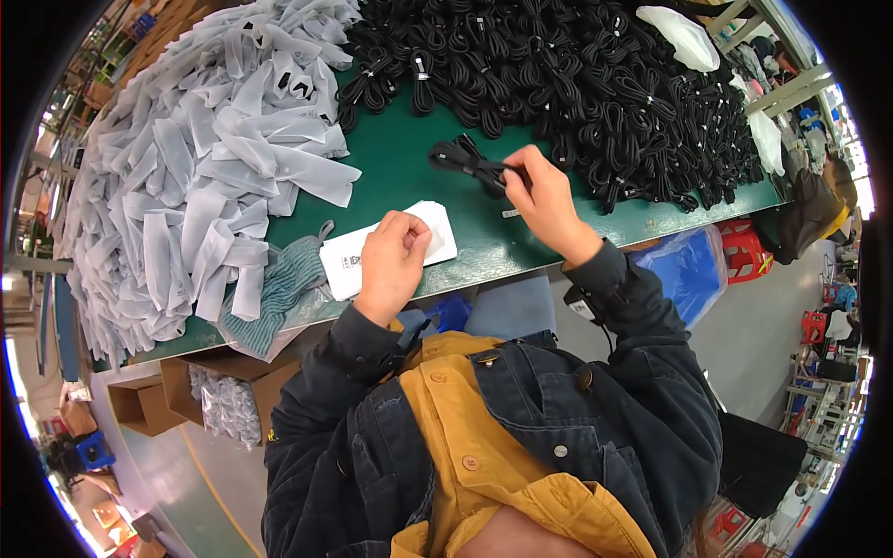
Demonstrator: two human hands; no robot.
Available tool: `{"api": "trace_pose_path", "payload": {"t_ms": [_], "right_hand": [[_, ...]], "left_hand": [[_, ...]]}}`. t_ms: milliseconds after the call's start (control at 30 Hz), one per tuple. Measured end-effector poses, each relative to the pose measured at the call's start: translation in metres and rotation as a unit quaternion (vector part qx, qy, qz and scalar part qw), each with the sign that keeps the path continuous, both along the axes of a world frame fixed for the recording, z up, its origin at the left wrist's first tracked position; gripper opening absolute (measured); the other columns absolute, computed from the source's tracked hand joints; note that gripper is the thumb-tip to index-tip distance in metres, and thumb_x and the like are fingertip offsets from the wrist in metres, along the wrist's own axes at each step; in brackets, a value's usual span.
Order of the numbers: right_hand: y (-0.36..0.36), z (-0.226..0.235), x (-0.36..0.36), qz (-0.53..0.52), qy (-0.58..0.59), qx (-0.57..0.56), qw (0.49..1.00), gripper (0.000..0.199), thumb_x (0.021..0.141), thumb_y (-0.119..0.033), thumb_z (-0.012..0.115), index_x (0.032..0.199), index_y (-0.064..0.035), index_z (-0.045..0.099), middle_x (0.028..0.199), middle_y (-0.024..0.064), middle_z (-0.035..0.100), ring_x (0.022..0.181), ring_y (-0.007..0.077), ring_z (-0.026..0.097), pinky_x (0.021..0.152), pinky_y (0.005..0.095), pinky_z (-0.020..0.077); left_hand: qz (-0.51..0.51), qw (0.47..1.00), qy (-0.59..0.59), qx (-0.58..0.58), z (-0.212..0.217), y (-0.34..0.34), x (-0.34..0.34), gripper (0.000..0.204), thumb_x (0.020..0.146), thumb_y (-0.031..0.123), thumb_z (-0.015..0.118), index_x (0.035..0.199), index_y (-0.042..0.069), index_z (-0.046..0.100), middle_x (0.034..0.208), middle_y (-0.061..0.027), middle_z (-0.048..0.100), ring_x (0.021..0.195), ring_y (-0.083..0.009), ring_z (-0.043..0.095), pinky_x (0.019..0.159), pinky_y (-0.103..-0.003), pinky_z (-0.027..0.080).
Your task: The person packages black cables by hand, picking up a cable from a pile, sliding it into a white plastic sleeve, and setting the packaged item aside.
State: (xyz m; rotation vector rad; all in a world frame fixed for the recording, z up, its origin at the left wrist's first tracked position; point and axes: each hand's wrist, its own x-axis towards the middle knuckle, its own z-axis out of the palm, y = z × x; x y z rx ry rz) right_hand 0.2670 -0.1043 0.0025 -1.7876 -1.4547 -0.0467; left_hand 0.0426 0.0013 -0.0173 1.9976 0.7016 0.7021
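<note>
A coiled black cable [462,160] is held in my right hand [549,205], its thumb and fingers closed on one end of the bundle, just above the green table. Lower and to the left, my left hand [391,265] rests over a stack of flat white plastic bags [439,221]. Its fingers are curled, and thumb and forefinger pinch the edge of a top bag. The palm covers part of the stack. A small pale strip [510,213] lies on the table by my right hand.
Filled frosted bags [186,167] form a large heap at the left. Many bundled black cables [577,84] are piled across the back and right. A teal knitted item [279,284] lies beside the bags. Cardboard boxes [223,372] and a blue lined bin [684,270] stand below the table.
</note>
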Motion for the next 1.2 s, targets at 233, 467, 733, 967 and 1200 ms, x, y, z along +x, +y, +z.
{"api": "trace_pose_path", "payload": {"t_ms": [233, 467, 733, 967, 1200], "right_hand": [[-0.042, 0.009, -0.021, 0.125, -0.042, 0.044, 0.99, 0.026, 0.079, 0.006, 0.067, 0.103, 0.0031, 0.058, 0.096, 0.0151, 0.06, 0.071, 0.0311, 0.061, 0.063, 0.0354, 0.052], [-0.047, 0.009, -0.021, 0.212, -0.126, 0.002, 0.969, 0.033, 0.073, 0.007, 0.07, 0.105, 0.0029, 0.06, 0.099, 0.0148, 0.06, 0.077, 0.0306, 0.063, 0.066, 0.0364, 0.0549], [-0.05, 0.022, -0.022, 0.252, -0.181, 0.037, 0.95, 0.038, 0.072, 0.006, 0.071, 0.108, 0.0022, 0.06, 0.097, 0.0133, 0.06, 0.079, 0.0294, 0.063, 0.066, 0.0356, 0.0547], [-0.043, 0.013, -0.025, 0.228, -0.111, 0.03, 0.967, 0.034, 0.075, 0.005, 0.07, 0.108, 0.0003, 0.061, 0.096, 0.0137, 0.06, 0.077, 0.0281, 0.062, 0.066, 0.0364, 0.0536], [-0.039, 0.019, -0.037, 0.124, 0.285, -0.149, 0.939, 0.032, 0.077, 0.004, 0.071, 0.108, -0.0012, 0.064, 0.1, 0.0122, 0.06, 0.079, 0.0281, 0.061, 0.068, 0.0344, 0.0523]], "left_hand": [[0.019, 0.997, -0.051, -0.047, 0.003, 0.005, 0.0, 0.009, 0.086, 0.002, 0.067, 0.089, 0.0, 0.058, 0.083, -0.0091, 0.058, 0.07, -0.0184, 0.056, 0.067, -0.03, 0.047], [0.001, 0.998, -0.06, 0.01, 0.006, 0.002, -0.003, 0.009, 0.087, -0.002, 0.065, 0.092, -0.001, 0.057, 0.084, -0.009, 0.058, 0.071, -0.0176, 0.055, 0.067, -0.029, 0.047], [0.001, 0.999, -0.023, -0.044, 0.007, 0.009, -0.012, 0.008, 0.087, -0.002, 0.064, 0.092, -0.001, 0.057, 0.086, -0.0102, 0.057, 0.071, -0.0218, 0.056, 0.066, -0.03, 0.047], [-0.073, 0.996, -0.014, 0.048, 0.015, 0.006, -0.013, 0.01, 0.086, -0.004, 0.064, 0.091, -0.002, 0.056, 0.089, -0.0107, 0.059, 0.078, -0.0194, 0.058, 0.072, -0.028, 0.048], [-0.105, 0.986, -0.052, 0.12, 0.028, 0.006, -0.016, 0.01, 0.085, -0.006, 0.062, 0.09, -0.001, 0.055, 0.094, -0.0112, 0.059, 0.08, -0.0216, 0.057, 0.074, -0.029, 0.048]]}}
